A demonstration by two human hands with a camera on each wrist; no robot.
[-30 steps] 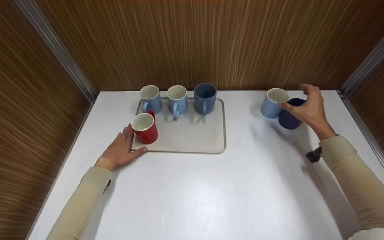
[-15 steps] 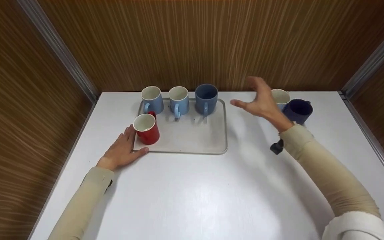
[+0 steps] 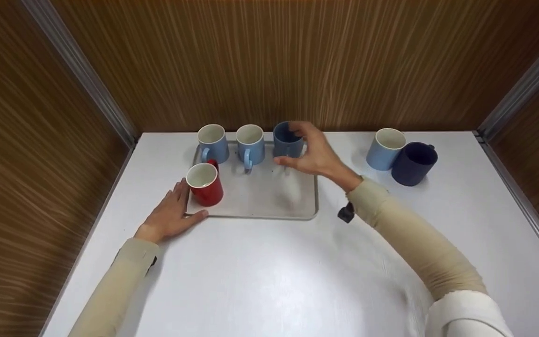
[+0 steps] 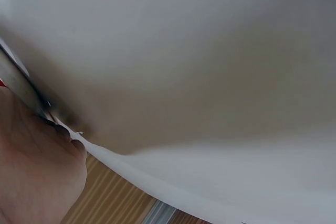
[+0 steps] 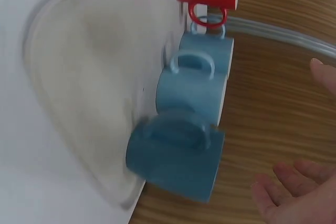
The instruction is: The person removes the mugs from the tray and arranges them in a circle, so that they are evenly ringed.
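My right hand (image 3: 315,153) hovers over the grey-blue mug (image 3: 280,148), thumb in front of it and fingers spread over its rim. In the right wrist view a gap shows between the fingers (image 5: 294,187) and that mug (image 5: 173,163). The mug stands at the back right of a beige tray (image 3: 255,199), its handle facing me. My left hand (image 3: 170,216) lies flat with fingers straight at the tray's front left corner, beside a red mug (image 3: 207,193). Two light blue mugs, the left one (image 3: 217,150) and the middle one (image 3: 254,152), complete the back row.
Off the tray on the right, a light blue mug (image 3: 382,158) and a navy mug (image 3: 411,169) stand close together on the white table (image 3: 260,271). A wood-grain panel (image 3: 260,65) rises behind the table, with further panels at both sides.
My right hand has moved left from beside the light blue and navy mugs on the right to the grey-blue mug, carrying nothing. The left hand and all mugs stay in place.
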